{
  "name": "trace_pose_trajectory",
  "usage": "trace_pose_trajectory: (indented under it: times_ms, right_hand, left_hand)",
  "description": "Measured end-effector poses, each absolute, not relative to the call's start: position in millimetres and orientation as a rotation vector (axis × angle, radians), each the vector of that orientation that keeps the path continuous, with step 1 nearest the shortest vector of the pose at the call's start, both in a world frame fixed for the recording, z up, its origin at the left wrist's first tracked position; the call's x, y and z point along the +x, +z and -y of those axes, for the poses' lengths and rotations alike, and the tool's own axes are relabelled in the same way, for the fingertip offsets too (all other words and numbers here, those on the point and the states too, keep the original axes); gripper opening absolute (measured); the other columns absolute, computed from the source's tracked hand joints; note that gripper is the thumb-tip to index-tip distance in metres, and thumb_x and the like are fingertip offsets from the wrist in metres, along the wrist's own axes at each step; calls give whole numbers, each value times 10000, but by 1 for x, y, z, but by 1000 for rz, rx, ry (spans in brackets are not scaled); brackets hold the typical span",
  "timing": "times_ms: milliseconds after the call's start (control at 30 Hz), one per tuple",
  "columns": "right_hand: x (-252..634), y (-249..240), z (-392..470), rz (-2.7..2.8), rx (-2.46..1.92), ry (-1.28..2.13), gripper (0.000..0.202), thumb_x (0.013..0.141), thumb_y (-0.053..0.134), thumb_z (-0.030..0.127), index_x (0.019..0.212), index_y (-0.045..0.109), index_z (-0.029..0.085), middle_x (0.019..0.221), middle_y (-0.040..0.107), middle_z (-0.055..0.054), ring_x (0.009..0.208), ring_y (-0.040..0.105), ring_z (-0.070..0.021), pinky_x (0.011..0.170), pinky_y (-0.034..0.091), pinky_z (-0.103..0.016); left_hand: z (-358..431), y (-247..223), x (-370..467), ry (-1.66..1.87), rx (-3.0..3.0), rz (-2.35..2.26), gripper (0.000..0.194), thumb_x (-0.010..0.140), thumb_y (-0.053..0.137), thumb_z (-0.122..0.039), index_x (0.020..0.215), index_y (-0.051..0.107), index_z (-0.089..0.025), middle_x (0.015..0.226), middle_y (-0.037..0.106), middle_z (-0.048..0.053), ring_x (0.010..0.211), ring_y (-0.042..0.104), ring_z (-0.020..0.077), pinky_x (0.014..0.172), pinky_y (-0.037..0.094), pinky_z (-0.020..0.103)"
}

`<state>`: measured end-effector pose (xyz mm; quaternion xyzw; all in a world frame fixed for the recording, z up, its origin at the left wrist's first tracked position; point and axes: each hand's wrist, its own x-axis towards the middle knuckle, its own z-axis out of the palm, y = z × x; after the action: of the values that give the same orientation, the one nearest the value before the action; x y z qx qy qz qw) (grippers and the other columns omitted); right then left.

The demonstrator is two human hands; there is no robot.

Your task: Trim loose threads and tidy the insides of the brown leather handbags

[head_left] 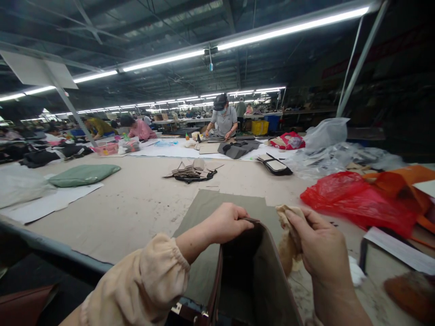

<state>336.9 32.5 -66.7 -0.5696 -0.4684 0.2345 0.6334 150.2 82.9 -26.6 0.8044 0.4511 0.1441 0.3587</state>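
An open dark brown bag (277,267) with a dark lining stands at the front of the table, its mouth facing up. My left hand (231,222) is closed on the bag's far rim, fingers outside view behind the edge. To the right of the bag, my right hand (317,237) pinches a crumpled beige cloth (288,237), which hangs beside the bag's outer side. Under and behind the bag lies a grey-green sheet (210,208). Metal fittings show near the bag's lower left.
A red plastic bag (353,199) and clear plastic (340,154) lie at the right. Stacked pieces (193,171) and a black-edged bundle (275,164) sit farther back. A green packet (84,174) lies left. Across the table stands a person (224,120).
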Motion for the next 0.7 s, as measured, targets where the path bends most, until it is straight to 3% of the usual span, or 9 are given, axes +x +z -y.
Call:
trace_pose_trajectory:
  times_ms: [200, 367, 533, 600, 700]
  right_hand:
    - [314, -52, -24, 1462, -1344, 512, 239, 763, 570, 360, 863, 695, 183, 819, 699, -41, 745, 634, -193, 659, 486, -268]
    - [303, -44, -21, 1643, -1463, 286, 161, 759, 547, 254, 718, 694, 202, 687, 681, -15, 631, 612, -165, 569, 437, -245]
    - [304, -49, -24, 1556, -1368, 358, 185, 780, 542, 289, 817, 715, 236, 811, 706, -6, 767, 635, -178, 702, 471, -257]
    - [310, -54, -26, 1434, -1367, 444, 225, 799, 534, 348, 860, 707, 217, 803, 702, -10, 742, 632, -179, 658, 478, -251]
    - [325, -60, -28, 1240, -1416, 488, 288, 785, 559, 415, 887, 688, 179, 739, 679, -17, 654, 605, -169, 551, 454, -231]
  left_hand:
    - [-82, -29, 150, 413, 2084, -1134, 323, 747, 488, -405, 711, 640, -122, 521, 445, -44, 494, 380, 80, 451, 267, 191]
    - [-83, -29, 151, 421, 2133, -1126, 312, 756, 484, -380, 675, 630, -116, 495, 417, -49, 488, 354, 75, 434, 239, 192]
    - [-86, -31, 149, 445, 2117, -1146, 323, 752, 509, -396, 693, 652, -112, 502, 461, -46, 493, 376, 79, 447, 279, 189]
    - [-87, -32, 147, 468, 2067, -1091, 278, 750, 530, -356, 785, 679, -123, 594, 577, -30, 556, 473, 95, 525, 368, 193]
    - [-89, -31, 143, 522, 2017, -842, 290, 745, 562, -254, 998, 665, -156, 916, 683, 15, 831, 587, 133, 782, 432, 214]
